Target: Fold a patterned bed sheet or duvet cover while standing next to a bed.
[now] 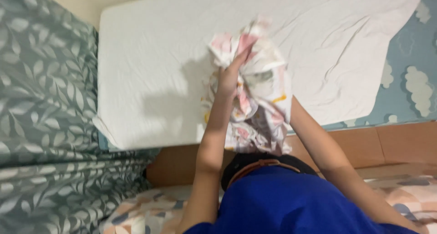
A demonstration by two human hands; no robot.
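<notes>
While the left hand (229, 77) is closing around a bunched patterned cloth (257, 88), it is lifting the fabric above the white mattress (150, 70), so that the loose end is hanging down toward the person's body rather than dragging on the bed. Its fingers are curling into the upper folds, which is gathering the cloth into a crumpled knot at the top and letting the rest drape freely. The right hand is disappearing behind the hanging fabric; only the right forearm (318, 143) is showing, reaching up into the cloth from below, and I cannot tell whether that hand is open or gripping. Judging by the way the fabric is bulging around it, it is probably supporting or working inside the cloth.

Beneath the hands, the mattress is lying bare in its white cover, with a cloud-printed blue sheet (409, 79) showing at its right edge. A leaf-patterned grey curtain (45, 102) is hanging along the left. The person's blue shirt (291, 202) is filling the bottom of the view, leaning over a brown wooden bed frame (378, 145).
</notes>
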